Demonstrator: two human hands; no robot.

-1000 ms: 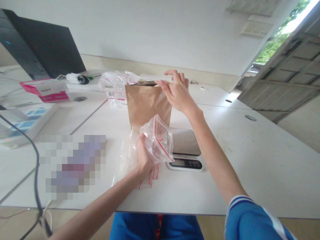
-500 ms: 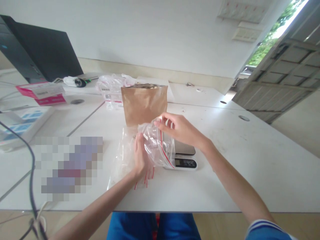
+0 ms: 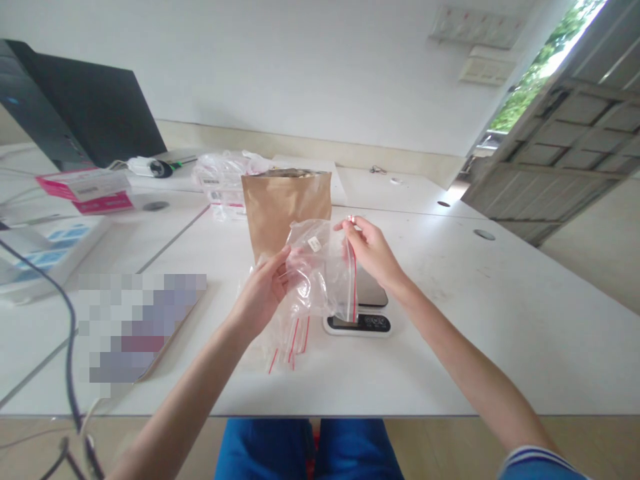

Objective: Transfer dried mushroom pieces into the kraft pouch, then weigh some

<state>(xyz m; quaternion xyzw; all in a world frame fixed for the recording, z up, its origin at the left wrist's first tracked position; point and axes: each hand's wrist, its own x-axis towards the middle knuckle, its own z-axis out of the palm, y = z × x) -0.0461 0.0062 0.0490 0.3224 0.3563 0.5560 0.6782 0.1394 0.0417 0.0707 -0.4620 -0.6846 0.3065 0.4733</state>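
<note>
A clear zip-lock bag [image 3: 320, 273] with a red seal line and a small white label is stretched between my two hands above the table. My left hand [image 3: 265, 287] pinches its left side, thumb against fingers. At the upper right corner, beside the red strip, my right hand [image 3: 367, 247] grips the bag's edge. Beneath it lie more clear zip-lock bags [image 3: 287, 343], their red strips towards me. A white kitchen scale [image 3: 373, 325] sits under the bag's right side, partly covered. Behind stands an open brown paper pouch [image 3: 287, 200], upright.
At the left are a black computer case [image 3: 95, 107], a pink-and-white box [image 3: 95, 190], a white tray [image 3: 55, 247] with blue items and a dark cable [image 3: 70, 347]. A plastic-wrapped package [image 3: 225, 180] lies behind the pouch.
The held bag has been lifted and spread flatter, with its white label now facing up. My left hand has moved left and up; my right hand has shifted slightly right.
</note>
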